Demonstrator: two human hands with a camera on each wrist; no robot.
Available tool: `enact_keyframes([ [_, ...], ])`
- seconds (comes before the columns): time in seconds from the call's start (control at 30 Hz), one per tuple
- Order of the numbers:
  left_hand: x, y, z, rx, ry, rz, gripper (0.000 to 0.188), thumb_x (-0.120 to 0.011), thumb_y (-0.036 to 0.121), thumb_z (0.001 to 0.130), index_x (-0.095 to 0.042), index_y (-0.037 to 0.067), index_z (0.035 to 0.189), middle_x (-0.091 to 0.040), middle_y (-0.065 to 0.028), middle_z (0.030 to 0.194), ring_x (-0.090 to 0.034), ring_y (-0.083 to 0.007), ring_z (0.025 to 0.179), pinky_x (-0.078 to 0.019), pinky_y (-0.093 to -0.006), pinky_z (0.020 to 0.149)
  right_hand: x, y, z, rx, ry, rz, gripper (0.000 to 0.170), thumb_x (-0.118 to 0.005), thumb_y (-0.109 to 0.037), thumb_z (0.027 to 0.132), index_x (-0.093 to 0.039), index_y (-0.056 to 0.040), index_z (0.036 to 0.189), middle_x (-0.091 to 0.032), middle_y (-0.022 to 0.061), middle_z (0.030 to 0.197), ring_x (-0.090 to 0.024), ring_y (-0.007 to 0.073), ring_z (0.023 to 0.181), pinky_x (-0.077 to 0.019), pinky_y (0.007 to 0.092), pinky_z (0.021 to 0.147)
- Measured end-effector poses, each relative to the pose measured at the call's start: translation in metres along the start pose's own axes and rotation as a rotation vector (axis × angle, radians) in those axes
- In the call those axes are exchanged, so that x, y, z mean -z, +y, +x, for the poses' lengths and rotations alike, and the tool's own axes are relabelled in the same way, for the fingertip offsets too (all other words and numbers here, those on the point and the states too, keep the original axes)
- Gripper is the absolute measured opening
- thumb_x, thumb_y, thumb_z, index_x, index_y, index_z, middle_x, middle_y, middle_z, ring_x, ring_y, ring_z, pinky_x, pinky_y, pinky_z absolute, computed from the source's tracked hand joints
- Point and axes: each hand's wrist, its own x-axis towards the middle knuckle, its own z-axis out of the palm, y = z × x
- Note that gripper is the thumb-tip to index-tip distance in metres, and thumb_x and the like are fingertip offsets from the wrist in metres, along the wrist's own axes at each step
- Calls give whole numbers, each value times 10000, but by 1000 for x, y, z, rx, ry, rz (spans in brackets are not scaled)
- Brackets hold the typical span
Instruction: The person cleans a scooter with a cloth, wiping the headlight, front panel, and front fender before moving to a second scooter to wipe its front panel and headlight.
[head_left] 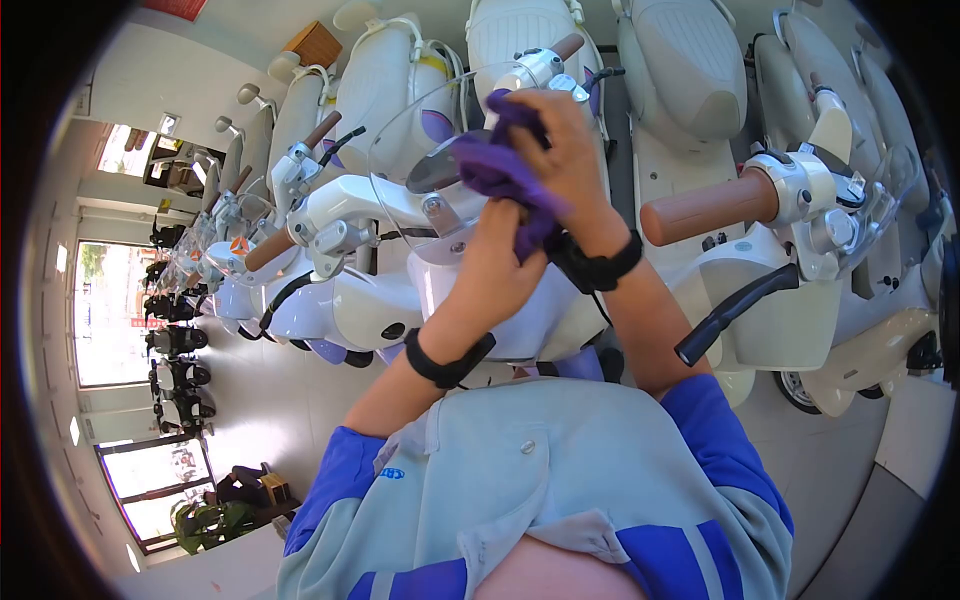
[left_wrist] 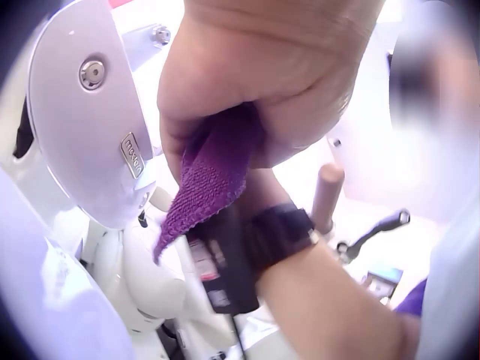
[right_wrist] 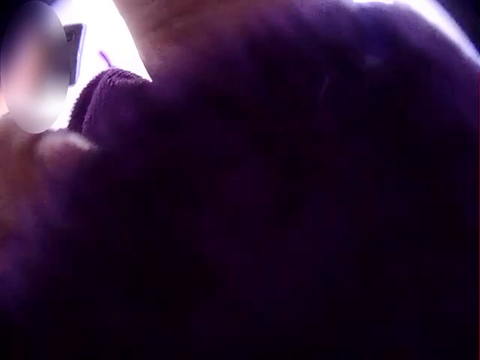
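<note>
A purple cloth [head_left: 490, 168], bunched and folded, is held up in front of the chest above a white scooter. My left hand [head_left: 497, 268] grips its lower part, and in the left wrist view a pointed end of the textured cloth [left_wrist: 214, 172] hangs out of the fist. Higher and to the right, my right hand [head_left: 572, 155] holds the upper part, fingers bent over it. Dark, blurred cloth [right_wrist: 262, 202] fills most of the right wrist view and hides most of that hand. Both wrists wear black straps, the right strap [head_left: 597, 265] close beside the cloth.
Just beyond the hands are the scooter's clear windshield [head_left: 385, 130] and round mirror [head_left: 435, 168]. A brown handlebar grip [head_left: 708, 207] and black brake lever [head_left: 735, 312] jut out at right, another brown grip [head_left: 268, 250] at left. More scooters with pale seats [head_left: 680, 60] stand closely behind.
</note>
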Motion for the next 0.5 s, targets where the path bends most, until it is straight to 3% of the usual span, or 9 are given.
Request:
enact_keyframes([
  [0.1, 16, -3, -4, 396, -122, -367, 401, -713, 78, 831, -524, 15, 1179, -640, -91, 1051, -603, -132, 971, -489, -304, 876, -14, 15, -29, -93, 65, -143, 332, -678, -21, 844, -634, -78, 1168, -620, 121, 1082, -615, 305, 978, -493, 371, 863],
  [0.17, 23, 1, -9, 364, -206, -307, 396, -716, 105, 824, -529, 16, 1162, -629, -114, 1034, -602, -186, 946, -487, -344, 870, -4, 33, -66, -232, 77, -212, 322, -681, -18, 844, -648, -74, 1159, -621, 128, 1091, -624, 299, 977, -499, 357, 853],
  [0.2, 25, 3, -13, 351, -246, -278, 395, -717, 118, 821, -532, 17, 1154, -623, -126, 1026, -602, -212, 933, -486, -365, 867, 6, 61, -90, -150, -70, -269, 303, -711, -39, 837, -660, -46, 1136, -630, 125, 1107, -641, 258, 997, -507, 339, 850],
  [0.23, 28, 8, -14, 443, -350, -271, 469, -716, 62, 826, -526, 33, 1254, -624, -117, 1116, -616, -195, 1023, -479, -334, 926, 10, 91, -119, -411, -27, -4, 289, -726, -55, 839, -664, -25, 1120, -634, 114, 1110, -645, 229, 998, -509, 326, 847],
  [0.27, 24, 5, -19, 354, -329, -232, 483, -723, 68, 821, -524, 36, 1260, -613, -133, 1135, -609, -222, 1041, -476, -345, 933, 12, 108, -136, -673, 16, 259, 281, -740, -70, 841, -668, -5, 1105, -638, 103, 1114, -648, 201, 1000, -512, 313, 844],
  [0.33, 12, -1, -29, 179, -283, -157, 512, -738, 79, 811, -520, 40, 1273, -592, -164, 1171, -595, -276, 1077, -468, -369, 948, 16, 96, -119, -598, 139, 26, 319, -739, -97, 858, -638, 14, 1139, -640, 89, 1105, -646, 179, 988, -517, 302, 837],
  [0.37, 11, 1, -31, 72, -230, -128, 543, -705, 19, 788, -511, 41, 1295, -562, -193, 1130, -561, -353, 1072, -469, -392, 934, 18, 87, -108, -560, 197, -89, 340, -739, -110, 866, -622, 23, 1157, -642, 82, 1100, -646, 168, 982, -519, 296, 834],
  [0.4, 14, 4, -30, 21, -196, -43, 545, -678, -10, 779, -514, 41, 1296, -554, -188, 1104, -557, -359, 1053, -472, -394, 919, 19, 78, -87, -548, 252, 117, 527, -740, -273, 886, -481, 31, 1231, -624, 142, 1120, -619, 225, 1057, -474, 337, 924],
  [0.5, 27, 3, -29, -143, -75, 304, 540, -561, -75, 753, -539, 41, 1280, -524, -180, 1005, -543, -378, 970, -484, -410, 849, 10, 46, -36, -255, 206, 89, 531, -765, -165, 851, -471, 41, 1242, -620, 136, 1133, -635, 221, 1015, -489, 337, 902],
])
